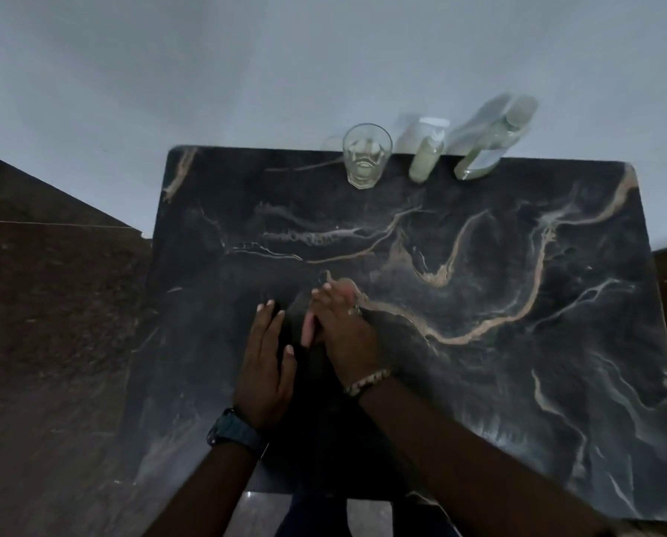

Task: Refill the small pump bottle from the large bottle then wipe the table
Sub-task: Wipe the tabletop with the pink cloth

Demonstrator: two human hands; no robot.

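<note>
Status: looks like either pre-start or post-refill, can't tell which from one frame.

Pump bottle point(426, 157) stands upright at the far edge of the counter point(556, 343), pump head on, pale greenish liquid inside; fill level unclear because of blur. Large bottle point(490, 145) is just to its right, also upright, also holding pale liquid, cap end blurred. The two are near each other but not touching. Nobody is holding either.

Left hand point(264, 366) lies flat on the near-centre counter, fingers straight, holding nothing. Right hand point(339, 327) is just beside it, fingers extended and together, also on or just over the surface. Something small may sit under its fingertips, but it's too dark to say. No cloth visible in either hand or anywhere on the counter, so the wipe step has no visible tool yet. My read: wipe not done with a cloth, at least not as shown.

No obvious spill on the dark marble; veining and low light would hide one.

Other items: an empty-looking glass point(366, 157) left of the pump bottle, same back row. Watch on left wrist, bracelet on right.

Obstructions: the middle counter carries only the hands. The three items crowd the back edge, so wiping there means moving them or working around them. The glass is the easy one to knock.
</note>
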